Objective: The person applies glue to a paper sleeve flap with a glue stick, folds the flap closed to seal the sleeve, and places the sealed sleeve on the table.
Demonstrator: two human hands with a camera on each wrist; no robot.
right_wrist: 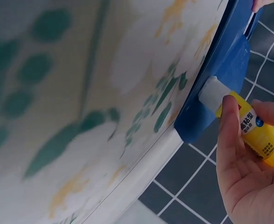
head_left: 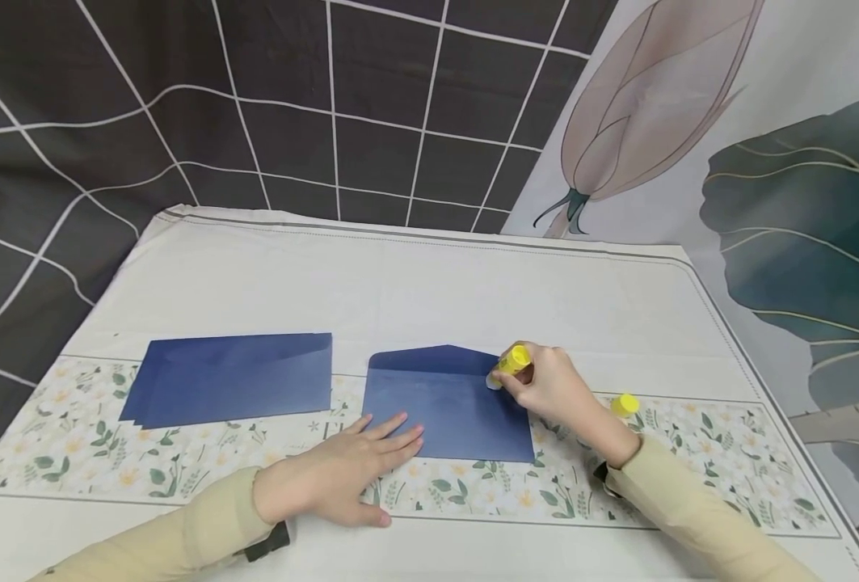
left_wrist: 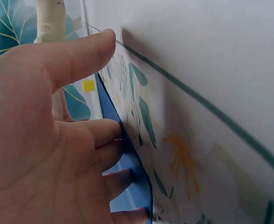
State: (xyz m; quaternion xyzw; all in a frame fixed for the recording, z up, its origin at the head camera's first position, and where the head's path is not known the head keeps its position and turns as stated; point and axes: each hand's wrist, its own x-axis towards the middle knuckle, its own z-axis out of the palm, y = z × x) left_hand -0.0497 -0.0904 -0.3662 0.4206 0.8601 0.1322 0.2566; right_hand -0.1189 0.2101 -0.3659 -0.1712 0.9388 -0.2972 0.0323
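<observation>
A blue envelope with its flap unfolded lies on the table. My right hand grips a yellow glue stick, tilted, its white end at the envelope's right side by the flap. In the right wrist view the white tip of the glue stick touches the blue paper. My left hand lies with spread fingers on the envelope's lower left corner. In the left wrist view the fingertips of that hand rest on the blue edge, with the thumb held apart.
Several blue envelopes lie in a slightly fanned stack to the left. The yellow glue cap stands beyond my right forearm. A floral cloth covers the table, and a dark gridded curtain hangs behind it.
</observation>
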